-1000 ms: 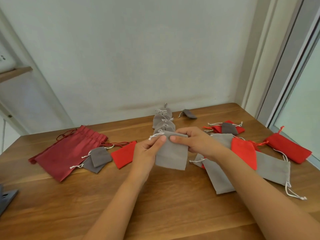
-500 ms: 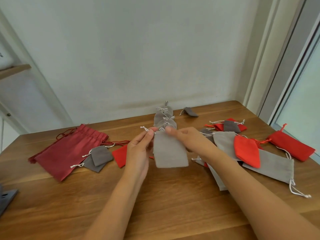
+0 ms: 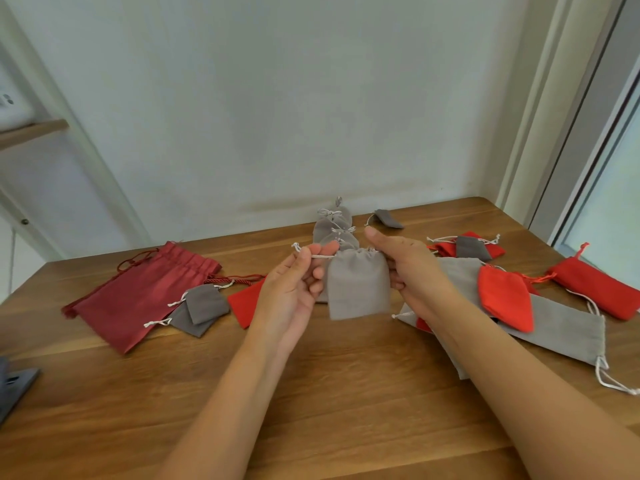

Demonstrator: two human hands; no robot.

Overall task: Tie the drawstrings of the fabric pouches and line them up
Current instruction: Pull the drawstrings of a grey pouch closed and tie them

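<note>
Soft grey square pouch (image 3: 358, 289) held between hands above wooden table (image 3: 346, 393).
Left hand (image 3: 294, 292) pinches its white cord (image 3: 320, 256); right hand (image 3: 405, 268) grips pouch's right edge (cord there hidden); tied grey pouches (image 3: 334, 225) behind.

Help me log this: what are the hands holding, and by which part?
The left hand pinches the drawstring of the grey pouch; the right hand grips its upper right edge.
</note>
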